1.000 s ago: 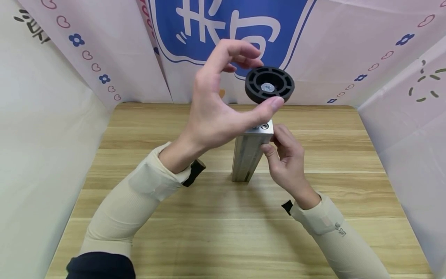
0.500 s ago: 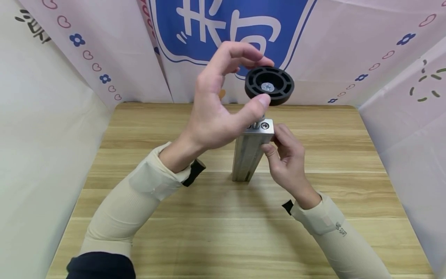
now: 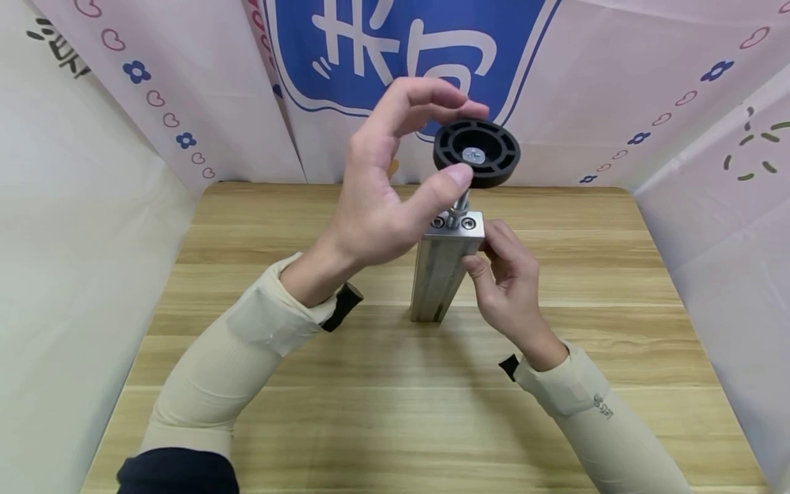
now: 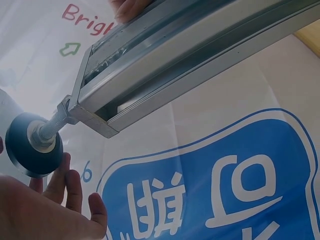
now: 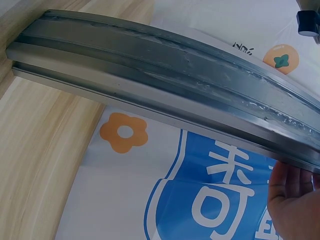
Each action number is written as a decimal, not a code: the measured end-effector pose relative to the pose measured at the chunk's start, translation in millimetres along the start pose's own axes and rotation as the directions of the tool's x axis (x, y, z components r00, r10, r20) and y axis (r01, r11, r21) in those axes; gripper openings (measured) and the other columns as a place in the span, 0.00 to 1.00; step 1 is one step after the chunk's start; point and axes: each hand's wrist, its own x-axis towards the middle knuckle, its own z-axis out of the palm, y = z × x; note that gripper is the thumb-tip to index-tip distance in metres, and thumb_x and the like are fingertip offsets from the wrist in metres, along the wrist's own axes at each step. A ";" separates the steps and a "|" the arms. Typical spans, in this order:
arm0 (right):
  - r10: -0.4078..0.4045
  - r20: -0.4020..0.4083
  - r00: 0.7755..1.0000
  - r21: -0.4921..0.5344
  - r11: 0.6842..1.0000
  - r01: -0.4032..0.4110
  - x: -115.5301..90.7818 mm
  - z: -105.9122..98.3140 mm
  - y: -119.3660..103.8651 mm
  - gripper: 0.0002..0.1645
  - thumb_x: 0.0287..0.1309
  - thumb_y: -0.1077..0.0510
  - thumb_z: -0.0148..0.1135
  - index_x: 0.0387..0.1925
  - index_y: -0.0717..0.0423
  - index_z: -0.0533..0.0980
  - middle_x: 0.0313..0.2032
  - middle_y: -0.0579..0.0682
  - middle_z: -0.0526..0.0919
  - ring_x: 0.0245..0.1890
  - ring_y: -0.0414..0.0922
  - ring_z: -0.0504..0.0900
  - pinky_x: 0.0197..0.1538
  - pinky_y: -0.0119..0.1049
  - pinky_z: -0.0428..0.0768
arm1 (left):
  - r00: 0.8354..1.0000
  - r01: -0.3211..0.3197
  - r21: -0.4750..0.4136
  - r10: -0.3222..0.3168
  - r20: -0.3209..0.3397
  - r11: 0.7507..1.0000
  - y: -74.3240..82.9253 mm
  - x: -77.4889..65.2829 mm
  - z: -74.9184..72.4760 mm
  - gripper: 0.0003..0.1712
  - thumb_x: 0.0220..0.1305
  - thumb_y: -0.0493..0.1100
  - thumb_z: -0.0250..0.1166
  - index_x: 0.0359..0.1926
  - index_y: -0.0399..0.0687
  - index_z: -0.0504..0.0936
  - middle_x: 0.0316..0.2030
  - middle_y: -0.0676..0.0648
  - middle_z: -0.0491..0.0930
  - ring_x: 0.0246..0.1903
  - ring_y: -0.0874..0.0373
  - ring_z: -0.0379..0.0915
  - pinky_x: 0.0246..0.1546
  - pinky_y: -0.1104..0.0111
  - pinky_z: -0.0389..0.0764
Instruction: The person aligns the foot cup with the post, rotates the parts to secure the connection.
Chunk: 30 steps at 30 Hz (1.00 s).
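An aluminium profile [image 3: 439, 278] stands upright on the table, with a metal end plate [image 3: 455, 232] bolted on top. From the plate rises a threaded stud [image 4: 56, 125] carrying a black round levelling foot [image 3: 494, 169], a screw head in its centre. My left hand [image 3: 384, 185] holds the foot at its rim, the thumb on the near left edge and the fingers behind. In the left wrist view, a nut sits on the stud near the end plate. My right hand [image 3: 512, 288] grips the profile's right side near the top; its fingertips are partly hidden.
The wood-grain table [image 3: 370, 425] spreads around the profile. Behind it hangs a printed cloth [image 3: 586, 82] with a blue sign, and pale cloth walls [image 3: 68, 240] stand at both sides. Dark camera mounts [image 3: 345, 305] sit at the wrists.
My left thumb has slid left along the foot's rim and the fingers have moved right behind it, uncovering the stud. The profile and right hand stay put.
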 end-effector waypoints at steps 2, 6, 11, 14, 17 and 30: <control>-0.001 0.003 1.000 0.001 1.000 0.001 -0.1 0.0 0.1 0.38 0.67 0.46 0.66 0.59 0.79 0.77 0.47 0.43 0.83 0.43 0.40 0.78 0.48 0.29 0.80 | 1.000 0.008 0.028 -0.008 -0.002 1.000 0.7 -0.6 -0.2 0.31 0.58 0.46 0.62 0.56 0.25 0.74 0.53 0.33 0.85 0.57 0.54 0.80 0.67 0.64 0.71; -0.004 0.007 1.000 0.004 1.000 0.004 -0.4 -0.3 0.2 0.38 0.67 0.46 0.66 0.59 0.80 0.76 0.47 0.43 0.83 0.44 0.40 0.78 0.48 0.30 0.80 | 1.000 0.026 0.091 -0.025 -0.018 0.995 2.6 -1.2 -0.5 0.33 0.56 0.49 0.67 0.57 0.28 0.76 0.54 0.36 0.83 0.56 0.55 0.76 0.61 0.65 0.71; -0.004 0.011 1.000 0.008 1.000 0.004 -0.7 -0.5 0.2 0.39 0.67 0.46 0.66 0.60 0.80 0.75 0.48 0.43 0.83 0.44 0.40 0.78 0.50 0.30 0.80 | 0.999 0.040 0.120 -0.036 -0.039 0.992 4.2 -1.1 0.0 0.37 0.52 0.47 0.76 0.58 0.30 0.76 0.55 0.39 0.81 0.56 0.59 0.75 0.60 0.66 0.70; -0.004 0.009 1.000 0.009 1.000 0.004 -0.7 -0.3 0.3 0.39 0.67 0.46 0.66 0.61 0.80 0.75 0.48 0.42 0.83 0.44 0.40 0.78 0.50 0.30 0.80 | 0.998 0.045 0.126 -0.040 -0.047 0.991 4.6 -1.6 0.5 0.40 0.48 0.46 0.80 0.59 0.30 0.75 0.55 0.39 0.81 0.56 0.60 0.74 0.60 0.67 0.70; -0.003 0.009 1.000 0.009 1.000 0.003 -0.9 -0.1 0.3 0.40 0.67 0.46 0.66 0.60 0.81 0.75 0.48 0.42 0.83 0.44 0.39 0.78 0.50 0.30 0.80 | 0.998 0.043 0.137 -0.036 -0.055 0.990 4.3 -2.3 1.1 0.42 0.46 0.45 0.82 0.59 0.30 0.75 0.55 0.39 0.81 0.56 0.60 0.75 0.60 0.67 0.70; -0.006 0.005 1.000 0.007 1.000 0.006 -1.0 0.2 1.0 0.40 0.66 0.45 0.66 0.60 0.80 0.75 0.47 0.42 0.83 0.44 0.40 0.78 0.50 0.30 0.80 | 0.998 0.026 0.137 -0.019 -0.054 0.990 2.1 -2.1 1.1 0.39 0.48 0.45 0.82 0.57 0.29 0.76 0.51 0.38 0.82 0.53 0.58 0.76 0.60 0.67 0.69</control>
